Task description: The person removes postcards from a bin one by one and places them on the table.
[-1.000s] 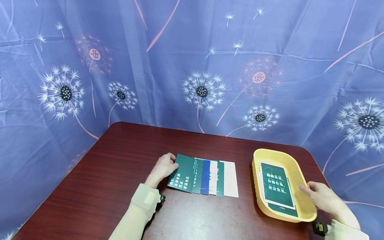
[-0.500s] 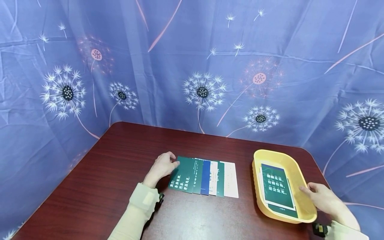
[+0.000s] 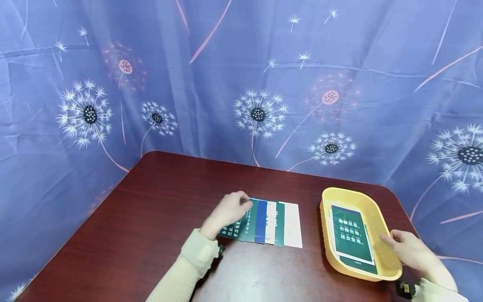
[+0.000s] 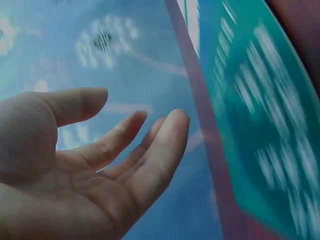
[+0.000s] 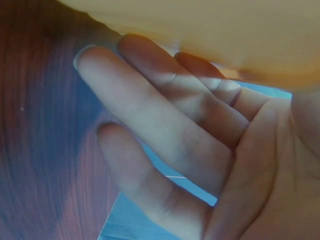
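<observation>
Left fingers [image 4: 162, 155]: loosely bent and standing apart, with cloth visible between thumb and fingertips in our left wrist view.
Right fingers [image 5: 155, 107]: clamped on the yellow tray [image 3: 349, 196]; we see the thumb over its right rim, with the others against the outside and underside.
Counter edges: we see the far edge of the counter [image 3: 170, 201] run below the blue dandelion cloth [image 3: 211, 105]; its rounded right corner lies just beyond the tray, whose right side sits near the counter's right edge.
Room to move: a broad stretch of counter lies left of our left hand [image 3: 226, 211]; a narrower strip separates the card row [image 3: 261, 222] from the tray.
Card row: overlapping on the counter, green at the left, then blue, white and green, with a white card [image 3: 292, 225] at the right end.
Leftmost green card [image 3: 237, 232]: partly hidden under our left hand in the head view; in the left wrist view it is blurred and beside the fingertips, and we cannot tell whether they touch it elsewhere.
Tray cards [image 3: 352, 230]: stacked unevenly, a green one with white writing on top, left of our right hand [image 3: 414, 251].
</observation>
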Available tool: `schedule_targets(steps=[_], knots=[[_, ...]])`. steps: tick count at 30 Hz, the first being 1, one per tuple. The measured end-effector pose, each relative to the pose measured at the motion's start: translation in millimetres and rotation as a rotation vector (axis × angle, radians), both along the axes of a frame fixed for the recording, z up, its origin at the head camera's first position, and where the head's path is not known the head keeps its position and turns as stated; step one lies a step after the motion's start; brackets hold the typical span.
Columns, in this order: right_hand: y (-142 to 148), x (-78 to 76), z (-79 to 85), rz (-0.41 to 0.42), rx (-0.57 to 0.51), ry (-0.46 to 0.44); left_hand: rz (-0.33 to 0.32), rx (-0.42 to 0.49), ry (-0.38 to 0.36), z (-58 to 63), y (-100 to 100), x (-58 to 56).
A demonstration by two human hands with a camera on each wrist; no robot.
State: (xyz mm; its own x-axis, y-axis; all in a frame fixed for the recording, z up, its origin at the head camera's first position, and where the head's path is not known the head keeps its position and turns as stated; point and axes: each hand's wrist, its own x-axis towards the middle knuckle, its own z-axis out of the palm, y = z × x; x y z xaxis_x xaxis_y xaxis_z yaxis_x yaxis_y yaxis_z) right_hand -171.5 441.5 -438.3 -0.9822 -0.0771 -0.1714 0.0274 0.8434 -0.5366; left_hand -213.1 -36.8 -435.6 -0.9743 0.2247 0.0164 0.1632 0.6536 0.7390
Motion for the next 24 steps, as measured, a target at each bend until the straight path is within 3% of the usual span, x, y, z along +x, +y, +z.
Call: schedule_targets(steps=[4,9,12,16,20,24], knots=[[2,1.0,-1.9,-0.013,-0.025,-0.018,-0.193,0.015,0.023,6.9,45,-5.2],[3,2.1,-1.2,-0.020,-0.015,-0.018,-0.412,-0.016,0.049,11.9,102,-24.8],[0,2.0,-0.4,-0.015,-0.015,-0.010,-0.456,-0.052,0.073,13.3,134,-28.6],[-2,1.4,-1.0,-0.025,-0.031,-0.007,-0.488,-0.134,0.150,16.2,174,-24.3],[-2,1.2,0.0,-0.031,-0.019,0.007,-0.505,-0.306,0.322,17.4,208,-19.7],[1,2.0,3.3,-0.033,-0.014,0.014,-0.517,-0.429,0.390,13.2,235,-18.1]])
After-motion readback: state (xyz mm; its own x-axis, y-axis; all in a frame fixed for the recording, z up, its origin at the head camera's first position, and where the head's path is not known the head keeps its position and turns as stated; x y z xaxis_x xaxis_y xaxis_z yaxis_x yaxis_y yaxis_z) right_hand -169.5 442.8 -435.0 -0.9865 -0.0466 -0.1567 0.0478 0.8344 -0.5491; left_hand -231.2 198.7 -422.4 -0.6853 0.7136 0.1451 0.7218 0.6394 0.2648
